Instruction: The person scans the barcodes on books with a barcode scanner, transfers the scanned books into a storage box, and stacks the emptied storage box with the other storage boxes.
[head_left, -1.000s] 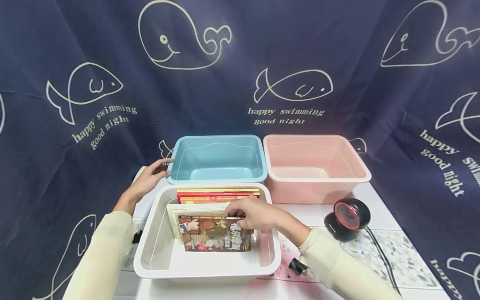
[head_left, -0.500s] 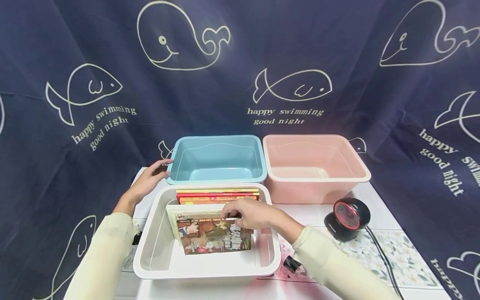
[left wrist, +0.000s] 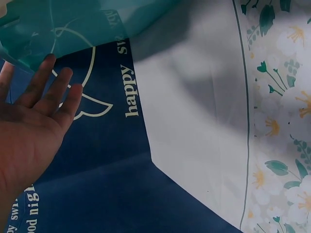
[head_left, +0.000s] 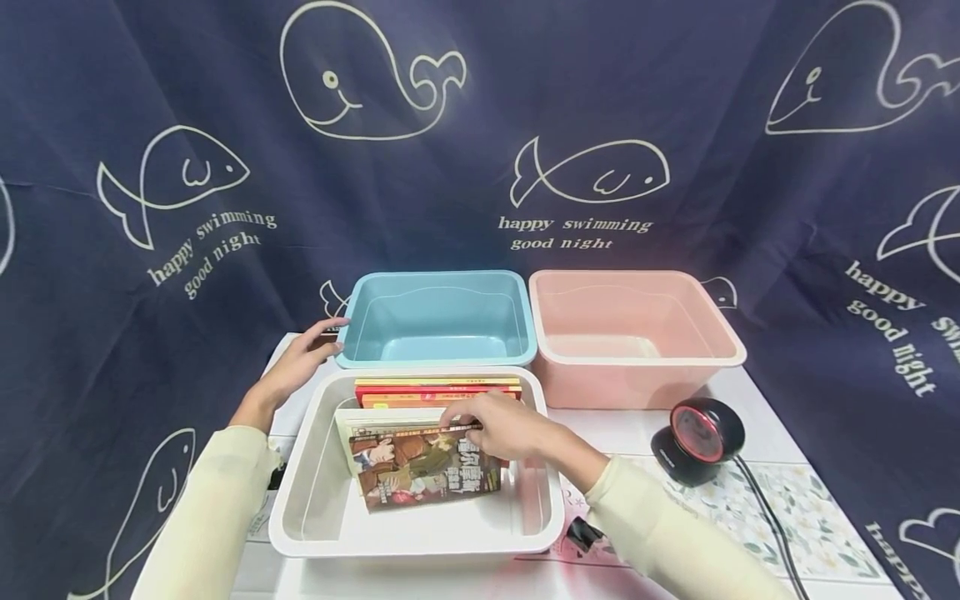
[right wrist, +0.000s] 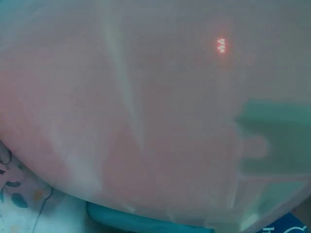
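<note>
In the head view, my right hand (head_left: pixel 507 427) reaches into the white bin (head_left: pixel 300 546) and pinches the top edge of a brown illustrated book (head_left: pixel 420 471) with Chinese lettering. The book leans, its left end swung toward me, in front of pale books (head_left: pixel 360 417). Red and yellow books (head_left: pixel 435 387) stand behind them. With fingers spread, my left hand (head_left: pixel 296 358) rests at the left rim of the blue bin (head_left: pixel 438 362); the left wrist view shows that hand (left wrist: pixel 39 116) by the blue-green bin wall (left wrist: pixel 92 29). A blurred, pale surface fills the right wrist view and hides the right hand.
A pink bin (head_left: pixel 637 383) stands right of the blue one. A black round device (head_left: pixel 696 437) with a red-ringed front and a cable sits on the table (head_left: pixel 600 429). Dark blue cloth (head_left: pixel 480 125) with whale and fish drawings hangs behind.
My right hand has shifted slightly left and tilted the brown book, so its left end comes forward and away from the pale books. The left hand stays in place.
</note>
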Demonstrator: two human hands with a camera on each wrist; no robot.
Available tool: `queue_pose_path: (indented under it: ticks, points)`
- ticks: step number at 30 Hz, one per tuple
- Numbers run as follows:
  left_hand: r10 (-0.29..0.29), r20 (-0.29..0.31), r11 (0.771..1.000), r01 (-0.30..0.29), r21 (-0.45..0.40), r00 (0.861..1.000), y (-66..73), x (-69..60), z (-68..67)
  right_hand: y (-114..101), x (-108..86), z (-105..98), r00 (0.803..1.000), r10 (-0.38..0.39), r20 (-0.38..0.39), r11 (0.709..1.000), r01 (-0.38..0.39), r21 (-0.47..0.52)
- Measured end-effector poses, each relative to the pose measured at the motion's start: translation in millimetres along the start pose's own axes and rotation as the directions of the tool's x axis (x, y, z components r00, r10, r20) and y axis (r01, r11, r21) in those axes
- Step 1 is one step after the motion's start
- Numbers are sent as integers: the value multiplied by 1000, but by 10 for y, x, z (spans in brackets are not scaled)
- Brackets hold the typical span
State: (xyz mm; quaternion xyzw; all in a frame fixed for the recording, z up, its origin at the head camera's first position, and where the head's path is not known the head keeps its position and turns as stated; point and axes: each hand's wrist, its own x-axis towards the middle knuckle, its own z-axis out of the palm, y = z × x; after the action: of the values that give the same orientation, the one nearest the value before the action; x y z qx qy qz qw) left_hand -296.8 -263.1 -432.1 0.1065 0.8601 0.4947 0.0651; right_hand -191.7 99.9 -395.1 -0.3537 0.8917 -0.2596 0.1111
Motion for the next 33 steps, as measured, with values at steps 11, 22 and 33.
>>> queue_pose_path:
  ticks: [11, 22, 33]
  points:
    - [-2, 1, 1000, 2, 1, 1000, -9, 18, -19, -145, -47, -519, 995, -23, -93, 997, 30, 75]
    - [-16, 1, 1000, 16, -17, 1000, -30, 30, -5, -230, 47, -1200, 979, -25, -202, 992, 49, 114]
    - [-24, 2, 1000, 24, -14, 1000, -30, 30, -2, -182, 434, -1617, 940, 60, -337, 996, -34, 81]
